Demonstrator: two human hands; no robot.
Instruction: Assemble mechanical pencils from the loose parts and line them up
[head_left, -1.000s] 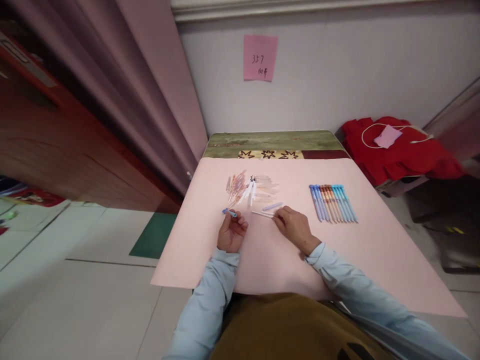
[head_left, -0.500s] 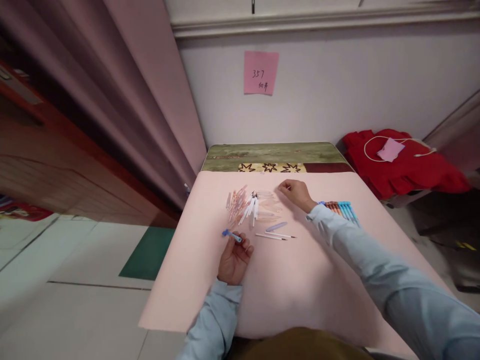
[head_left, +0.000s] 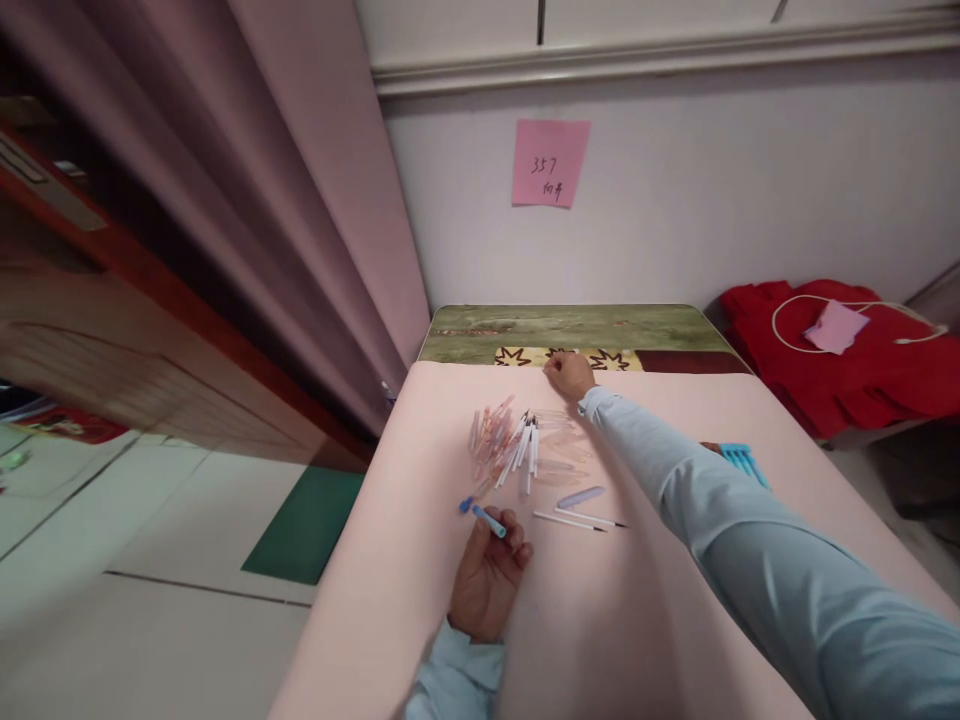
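Observation:
My left hand (head_left: 489, 575) is closed on a small blue pen cap (head_left: 490, 521), its pale open end towards the right and a darker blue decorated piece at its far left end. The hand is held low over the near left part of the pink sheet. Reaching to the sheet's far edge, my right hand (head_left: 571, 376) has its fingers pinched together. Anything between them is too small to make out. Between the hands lie a bundle of white pen refills (head_left: 528, 448), a heap of clear pinkish pen barrels (head_left: 491, 440) and more clear barrels (head_left: 562, 465).
Nearer me are two loose white refills (head_left: 577, 519) and a lilac barrel (head_left: 580, 497). Beyond my right forearm stands a row of blue and brown caps (head_left: 739, 462), partly hidden. Red cloth (head_left: 832, 370) with a white cable is right of the table; a curtain (head_left: 330, 180) hangs left.
My right hand has moved away from me to the far edge of the sheet, its forearm now covering part of the cap row. My left hand still holds the blue cap. The view has shifted slightly.

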